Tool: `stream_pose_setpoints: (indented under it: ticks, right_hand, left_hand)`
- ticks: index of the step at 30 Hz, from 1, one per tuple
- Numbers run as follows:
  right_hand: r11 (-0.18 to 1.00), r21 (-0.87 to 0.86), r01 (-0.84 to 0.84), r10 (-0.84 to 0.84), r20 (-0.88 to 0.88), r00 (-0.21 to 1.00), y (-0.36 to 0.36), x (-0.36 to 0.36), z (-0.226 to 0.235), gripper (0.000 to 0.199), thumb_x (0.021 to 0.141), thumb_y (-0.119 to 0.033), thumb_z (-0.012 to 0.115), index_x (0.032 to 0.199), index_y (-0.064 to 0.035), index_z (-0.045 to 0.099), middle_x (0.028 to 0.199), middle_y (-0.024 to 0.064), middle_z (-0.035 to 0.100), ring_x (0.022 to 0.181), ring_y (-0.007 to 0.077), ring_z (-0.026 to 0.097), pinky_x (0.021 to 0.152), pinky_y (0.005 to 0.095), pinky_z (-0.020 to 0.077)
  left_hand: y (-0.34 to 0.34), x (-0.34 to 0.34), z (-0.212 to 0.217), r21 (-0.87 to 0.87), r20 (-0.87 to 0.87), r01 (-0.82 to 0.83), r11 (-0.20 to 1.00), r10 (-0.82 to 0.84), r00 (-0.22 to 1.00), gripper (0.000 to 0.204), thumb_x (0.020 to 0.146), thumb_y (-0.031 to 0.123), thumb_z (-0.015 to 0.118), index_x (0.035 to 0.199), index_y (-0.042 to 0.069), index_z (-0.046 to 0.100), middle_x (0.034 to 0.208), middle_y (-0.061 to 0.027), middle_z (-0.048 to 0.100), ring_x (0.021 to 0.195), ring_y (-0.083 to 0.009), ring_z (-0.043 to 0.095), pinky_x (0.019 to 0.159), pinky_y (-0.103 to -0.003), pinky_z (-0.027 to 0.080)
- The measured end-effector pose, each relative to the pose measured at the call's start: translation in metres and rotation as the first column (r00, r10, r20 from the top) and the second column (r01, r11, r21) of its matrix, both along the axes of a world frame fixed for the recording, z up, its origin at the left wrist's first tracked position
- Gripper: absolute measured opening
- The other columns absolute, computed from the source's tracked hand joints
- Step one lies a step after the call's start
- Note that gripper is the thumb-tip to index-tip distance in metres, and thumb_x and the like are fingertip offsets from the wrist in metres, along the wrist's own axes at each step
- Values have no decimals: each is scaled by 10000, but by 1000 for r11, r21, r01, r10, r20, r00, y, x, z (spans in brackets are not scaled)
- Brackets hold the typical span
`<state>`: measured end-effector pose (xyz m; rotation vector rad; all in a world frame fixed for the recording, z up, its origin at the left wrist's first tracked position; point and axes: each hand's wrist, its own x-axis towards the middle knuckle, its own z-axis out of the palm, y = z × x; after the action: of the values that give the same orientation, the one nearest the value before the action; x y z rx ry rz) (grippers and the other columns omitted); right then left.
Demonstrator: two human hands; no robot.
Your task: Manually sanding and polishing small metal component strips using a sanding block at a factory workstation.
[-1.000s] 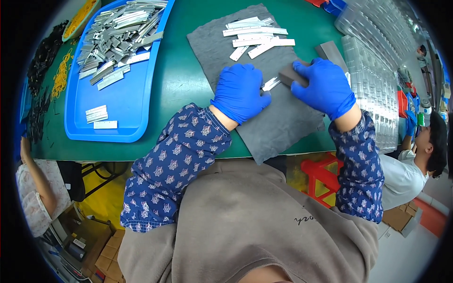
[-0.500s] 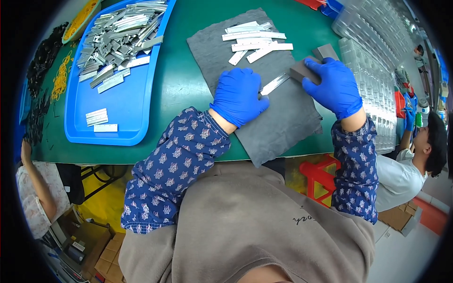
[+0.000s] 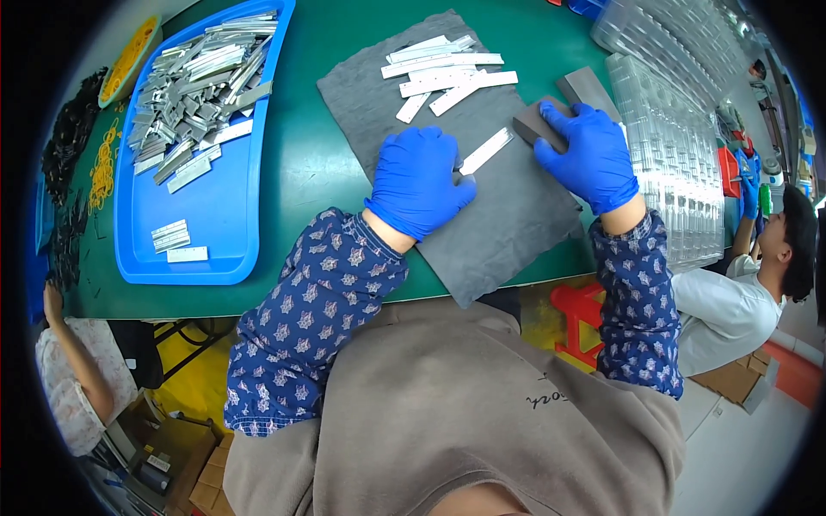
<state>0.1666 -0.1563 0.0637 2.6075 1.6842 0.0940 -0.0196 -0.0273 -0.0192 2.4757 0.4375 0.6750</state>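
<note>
My left hand (image 3: pixel 417 183), in a blue glove, is closed on one end of a silver metal strip (image 3: pixel 486 153) on a dark grey cloth (image 3: pixel 508 232). The strip's free end points up and right, towards a dark grey rectangular block (image 3: pixel 535 126). My right hand (image 3: pixel 592 159), also gloved in blue, grips that block between thumb and fingers. Just beyond the right fingers lies a second grey block (image 3: pixel 588 89), partly covered by them. Several similar strips (image 3: pixel 443 72) are piled on the far part of the cloth.
On the left, a blue tray (image 3: pixel 191 268) holds a large heap of metal strips (image 3: pixel 202 82) and a few at its near end. Yellow bands (image 3: pixel 103 172) and black pieces lie beyond it. Clear plastic trays (image 3: pixel 658 155) are stacked at right. Other people sit on both sides.
The whole view has shifted slightly, with the table things further left. The second block shows more beside my right fingers. Both hands keep their holds.
</note>
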Motion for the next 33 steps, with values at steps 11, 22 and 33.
stream_pose_setpoints:
  ticks: [11, 22, 33]
  right_hand:
    - [978, 208, 20, -32, 54, 998, -27, 15, 0, 510, 771, -292, 692, 1253, -142, 622, 1191, 269, 572, 1026, 419, 578, 899, 443, 472]
    - [978, 193, -75, 98, -108, 989, -16, -26, -12, 493, 751, -277, 697, 1223, -147, 637, 1082, 231, 589, 942, 391, 577, 826, 439, 475]
    - [993, 116, 8, -5, -28, 1000, -13, -28, -8, 485, 746, -313, 699, 1187, -118, 645, 1072, 249, 591, 942, 381, 583, 820, 447, 479]
  left_hand:
    - [0, -4, 4, -18, 4, 17, 1000, -16, 1000, 208, 679, 277, 668, 726, 98, 573, 755, -86, 545, 747, -289, 547, 684, -433, 411]
    - [0, -3, 9, -35, -73, 15, 999, -17, 997, 214, 676, 277, 675, 752, 102, 577, 769, -88, 541, 771, -285, 546, 698, -424, 416]
    - [-1, -3, 5, 9, 9, 22, 1000, -22, 1000, 227, 676, 234, 704, 760, 68, 574, 746, -95, 557, 717, -295, 551, 656, -401, 439]
